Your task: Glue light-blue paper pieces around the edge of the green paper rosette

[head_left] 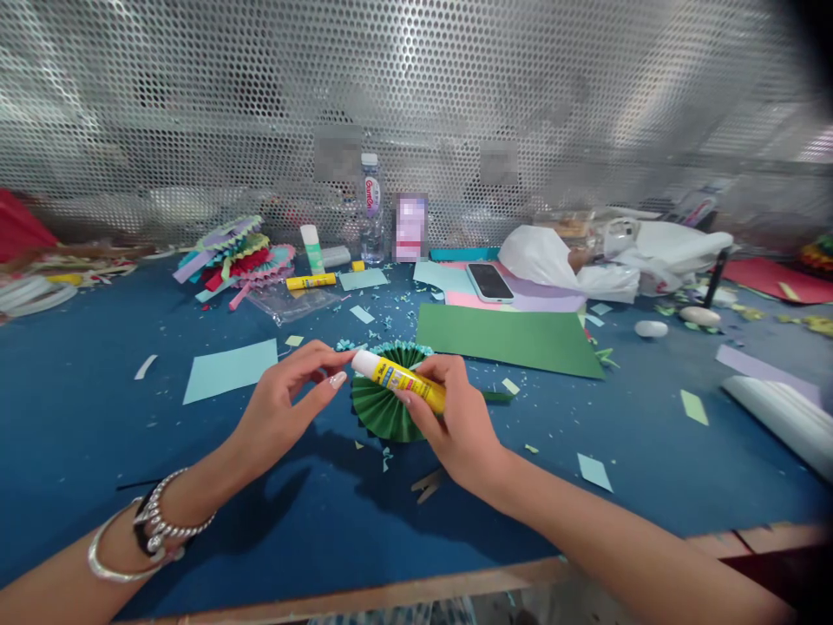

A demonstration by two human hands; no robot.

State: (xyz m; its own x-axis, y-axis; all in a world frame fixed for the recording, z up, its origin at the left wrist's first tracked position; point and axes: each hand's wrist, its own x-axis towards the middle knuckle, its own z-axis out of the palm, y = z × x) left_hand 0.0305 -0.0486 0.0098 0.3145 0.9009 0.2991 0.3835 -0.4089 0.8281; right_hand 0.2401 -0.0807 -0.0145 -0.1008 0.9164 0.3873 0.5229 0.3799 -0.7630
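My right hand is closed around a yellow glue stick, its white end pointing left. Next to that white end is my left hand, thumb and index finger apart. The index fingertip is at or very near the white end; I cannot tell whether it touches. Beneath the glue stick lies a round, pleated green paper fan with a light blue fringed edge at the top, partly hidden by the stick and my right hand. A small wooden clothespin rests on the table just in front of the fan.
A green sheet lies behind the fan, and a phone on papers beyond it. Left is a light blue sheet. Colourful pleated paper pieces, another yellow glue stick and a water bottle stand near the perforated metal panel.
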